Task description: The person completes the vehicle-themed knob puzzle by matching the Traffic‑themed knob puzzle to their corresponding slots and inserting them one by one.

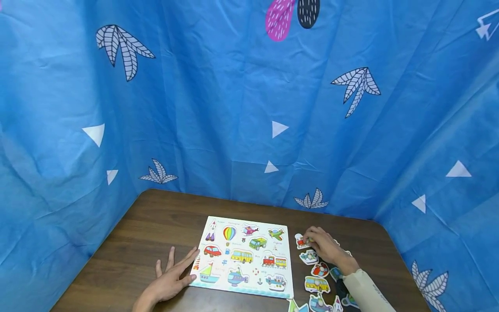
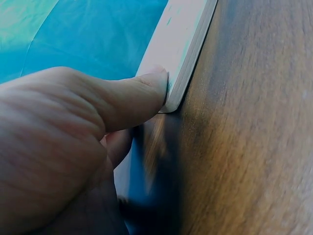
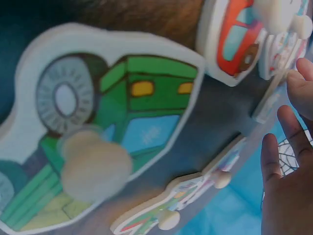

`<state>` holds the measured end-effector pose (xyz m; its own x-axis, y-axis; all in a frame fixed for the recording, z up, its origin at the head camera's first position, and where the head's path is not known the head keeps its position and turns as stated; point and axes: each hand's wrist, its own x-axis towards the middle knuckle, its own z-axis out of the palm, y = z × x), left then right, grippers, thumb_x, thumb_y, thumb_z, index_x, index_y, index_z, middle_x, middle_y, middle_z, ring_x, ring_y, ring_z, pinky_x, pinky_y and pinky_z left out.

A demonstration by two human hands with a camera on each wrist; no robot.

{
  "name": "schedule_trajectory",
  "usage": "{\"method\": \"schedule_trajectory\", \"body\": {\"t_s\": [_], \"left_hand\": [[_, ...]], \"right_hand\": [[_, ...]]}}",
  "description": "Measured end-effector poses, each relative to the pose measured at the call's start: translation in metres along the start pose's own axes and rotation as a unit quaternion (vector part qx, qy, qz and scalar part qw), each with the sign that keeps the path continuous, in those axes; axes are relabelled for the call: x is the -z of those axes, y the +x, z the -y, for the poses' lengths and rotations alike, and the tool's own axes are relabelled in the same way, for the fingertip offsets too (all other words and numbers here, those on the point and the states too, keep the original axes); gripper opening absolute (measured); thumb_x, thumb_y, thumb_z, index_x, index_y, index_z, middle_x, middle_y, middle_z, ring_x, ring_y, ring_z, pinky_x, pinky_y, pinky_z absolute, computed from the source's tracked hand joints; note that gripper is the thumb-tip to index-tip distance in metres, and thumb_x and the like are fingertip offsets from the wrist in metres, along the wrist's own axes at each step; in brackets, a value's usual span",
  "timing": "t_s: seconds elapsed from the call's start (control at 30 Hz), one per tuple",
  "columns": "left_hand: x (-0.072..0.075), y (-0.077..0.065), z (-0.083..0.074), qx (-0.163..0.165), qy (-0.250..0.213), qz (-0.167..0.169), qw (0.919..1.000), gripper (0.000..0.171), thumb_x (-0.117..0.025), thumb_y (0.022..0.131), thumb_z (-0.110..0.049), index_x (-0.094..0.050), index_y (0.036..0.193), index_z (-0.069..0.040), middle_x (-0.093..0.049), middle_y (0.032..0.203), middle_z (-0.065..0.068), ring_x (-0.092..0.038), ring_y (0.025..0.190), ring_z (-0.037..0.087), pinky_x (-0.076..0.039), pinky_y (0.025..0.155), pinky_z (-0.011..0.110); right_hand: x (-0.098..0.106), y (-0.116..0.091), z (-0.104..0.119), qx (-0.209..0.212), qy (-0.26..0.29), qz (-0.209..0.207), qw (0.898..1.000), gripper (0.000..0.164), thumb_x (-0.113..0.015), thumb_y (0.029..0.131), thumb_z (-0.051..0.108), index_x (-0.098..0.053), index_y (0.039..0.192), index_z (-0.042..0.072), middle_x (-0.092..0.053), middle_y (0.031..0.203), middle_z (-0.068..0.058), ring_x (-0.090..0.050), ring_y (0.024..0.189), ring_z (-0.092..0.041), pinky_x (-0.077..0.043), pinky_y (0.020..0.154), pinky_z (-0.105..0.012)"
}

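- Left hand [image 1: 169, 279]: fingers spread, thumb on a corner of the white rectangular picture board [image 1: 241, 245].
- Right hand [image 1: 327, 246]: at the red, knobbed train piece [image 1: 300, 241] — beside the board — grip unclear.

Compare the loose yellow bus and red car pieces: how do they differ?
The bus piece is yellow; the car piece is red. The bus piece looks longer and boxier, the car piece shorter and rounder. In the head view, the bus piece lies lower than the car piece. Both are white-edged and lie right of the board.
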<state>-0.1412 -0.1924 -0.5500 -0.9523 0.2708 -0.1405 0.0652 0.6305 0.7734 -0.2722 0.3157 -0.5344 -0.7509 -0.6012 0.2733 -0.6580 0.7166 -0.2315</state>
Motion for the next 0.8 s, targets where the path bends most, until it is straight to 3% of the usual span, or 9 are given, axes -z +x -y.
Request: {"method": "schedule_trajectory", "body": {"t_s": [0.3,0.67,0.8], "left_hand": [[-0.001,-0.002,0.001,0.000,-0.001,0.001,1.0000,0.068,-0.063,0.098,-0.031,-0.034,0.158,-0.019,-0.020,0.165,0.014,0.030,0.144,0.053,0.032,0.097,0.074],[0.001,-0.001,-0.001,0.003,0.001,0.007,1.0000,0.069,-0.063,0.098,-0.032,-0.033,0.158,-0.019,-0.021,0.166,0.013,0.030,0.144,0.053,0.032,0.097,0.074],[0.001,-0.001,-0.001,0.003,-0.001,0.007,1.0000,0.069,-0.063,0.098,-0.032,-0.033,0.158,-0.018,-0.021,0.166,0.014,0.030,0.144,0.053,0.032,0.097,0.074]], "right_hand": [[-0.005,0.001,-0.002,0.002,0.033,0.004,0.999,0.022,-0.068,0.090,-0.006,-0.065,0.092,0.015,-0.062,0.094,0.004,-0.052,0.085,-0.014,-0.048,0.074,-0.035],[0.001,0.005,-0.003,-0.027,0.015,0.016,0.999,0.023,-0.069,0.090,-0.003,-0.064,0.092,0.019,-0.060,0.095,0.009,-0.050,0.088,-0.007,-0.050,0.077,-0.034],[0.006,0.007,0.001,-0.016,0.017,0.016,1.000,0.024,-0.068,0.091,-0.005,-0.064,0.093,0.019,-0.060,0.096,0.009,-0.051,0.090,-0.008,-0.050,0.078,-0.034]]}}
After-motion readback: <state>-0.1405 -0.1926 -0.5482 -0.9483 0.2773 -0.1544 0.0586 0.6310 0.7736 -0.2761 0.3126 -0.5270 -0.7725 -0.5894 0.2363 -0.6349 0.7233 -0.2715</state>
